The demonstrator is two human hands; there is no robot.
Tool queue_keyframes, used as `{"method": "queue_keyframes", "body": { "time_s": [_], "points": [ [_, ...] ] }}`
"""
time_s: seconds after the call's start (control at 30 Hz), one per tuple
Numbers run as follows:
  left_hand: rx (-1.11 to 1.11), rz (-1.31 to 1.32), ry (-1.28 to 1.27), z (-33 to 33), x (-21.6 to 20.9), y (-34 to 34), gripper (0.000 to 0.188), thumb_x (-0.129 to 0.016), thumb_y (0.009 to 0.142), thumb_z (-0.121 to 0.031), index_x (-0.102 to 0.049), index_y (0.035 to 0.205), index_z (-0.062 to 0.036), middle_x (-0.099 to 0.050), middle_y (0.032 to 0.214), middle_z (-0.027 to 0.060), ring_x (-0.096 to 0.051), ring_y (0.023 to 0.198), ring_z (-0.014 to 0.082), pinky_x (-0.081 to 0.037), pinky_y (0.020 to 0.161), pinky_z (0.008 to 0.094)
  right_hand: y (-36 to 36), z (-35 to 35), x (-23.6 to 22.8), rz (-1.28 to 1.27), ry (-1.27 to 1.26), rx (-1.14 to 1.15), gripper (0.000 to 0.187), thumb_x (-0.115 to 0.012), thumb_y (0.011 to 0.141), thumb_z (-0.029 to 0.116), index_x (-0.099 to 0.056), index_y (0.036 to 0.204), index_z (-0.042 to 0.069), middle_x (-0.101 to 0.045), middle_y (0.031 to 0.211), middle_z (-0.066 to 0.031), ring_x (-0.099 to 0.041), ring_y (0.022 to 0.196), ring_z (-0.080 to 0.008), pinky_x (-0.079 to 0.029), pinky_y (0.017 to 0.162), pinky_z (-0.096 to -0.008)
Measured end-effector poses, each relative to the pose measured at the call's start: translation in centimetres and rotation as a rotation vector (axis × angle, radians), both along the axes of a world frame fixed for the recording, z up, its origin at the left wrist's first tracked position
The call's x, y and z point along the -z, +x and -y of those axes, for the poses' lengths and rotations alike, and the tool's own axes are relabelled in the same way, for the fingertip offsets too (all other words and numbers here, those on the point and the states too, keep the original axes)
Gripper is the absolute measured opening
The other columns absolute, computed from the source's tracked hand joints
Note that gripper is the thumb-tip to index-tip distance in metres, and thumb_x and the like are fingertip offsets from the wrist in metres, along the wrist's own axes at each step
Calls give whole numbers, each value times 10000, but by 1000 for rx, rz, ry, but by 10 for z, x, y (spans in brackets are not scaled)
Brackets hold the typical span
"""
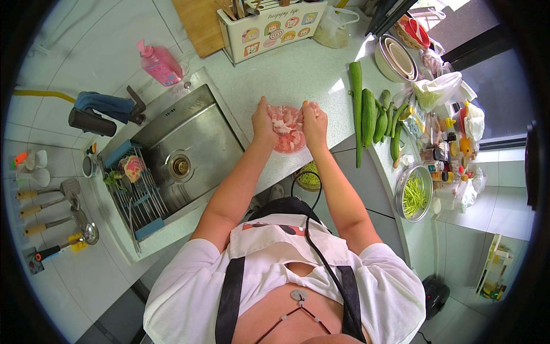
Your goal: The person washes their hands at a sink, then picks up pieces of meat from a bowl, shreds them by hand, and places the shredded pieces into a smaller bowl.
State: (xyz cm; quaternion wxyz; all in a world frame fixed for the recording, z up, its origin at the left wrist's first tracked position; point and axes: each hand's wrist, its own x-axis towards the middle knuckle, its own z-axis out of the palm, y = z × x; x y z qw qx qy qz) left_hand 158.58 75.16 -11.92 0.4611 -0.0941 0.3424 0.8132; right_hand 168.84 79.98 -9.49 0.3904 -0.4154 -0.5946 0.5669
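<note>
A clear bowl (290, 151) on the counter beside the sink holds pale pink raw meat pieces (283, 125) in reddish liquid. My left hand (263, 120) is closed at its left rim, and my right hand (314, 122) is closed at the right rim. Fingers hide parts of both rim edges, and some meat lies close against the fingers. Just beyond the bowl, a faint round transparent dish or lid (252, 80) rests on the counter.
The steel sink (209, 123) and its dish rack (137, 189) lie left. A pink pump bottle (160, 63) and cutlery holder (272, 31) stand behind. Right are cucumbers (366, 112), green peppers (395, 117), a steel bowl (399, 209) of cut green strips and several condiment bottles (444, 152).
</note>
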Motion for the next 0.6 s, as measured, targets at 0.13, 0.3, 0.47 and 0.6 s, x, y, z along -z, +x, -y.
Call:
{"method": "queue_keyframes", "body": {
  "time_s": [0.13,0.3,0.47,0.6],
  "points": [
    [8,-31,27,1,4,1,383,-463,888,-258,-358,550,-112,-355,481,17,-381,426,135,-419,418,316,-2,4,-3,-26,54,-3,299,-488,865,184,-462,636,-7,-429,598,0,-380,585,-76,-332,527,-251],
    [-7,30,-92,-3,2,1,318,-490,872,-254,-404,601,-112,-411,552,0,-443,469,130,-447,450,320,-2,4,-1,-16,66,7,293,-491,861,175,-460,637,-11,-425,595,-12,-376,582,-79,-332,525,-256],
    [-29,32,-108,-3,3,1,298,-500,865,-257,-421,620,-108,-431,571,2,-469,489,132,-450,453,313,-3,2,2,15,113,27,278,-493,852,154,-449,647,-29,-413,588,-35,-372,583,-92,-331,527,-268],
    [-43,61,-93,-3,-4,1,290,-500,863,-253,-423,624,-106,-440,575,6,-478,485,135,-444,448,306,-2,3,0,19,72,29,277,-491,849,151,-445,653,-39,-413,589,-48,-372,589,-104,-332,531,-280]
  ]
}}
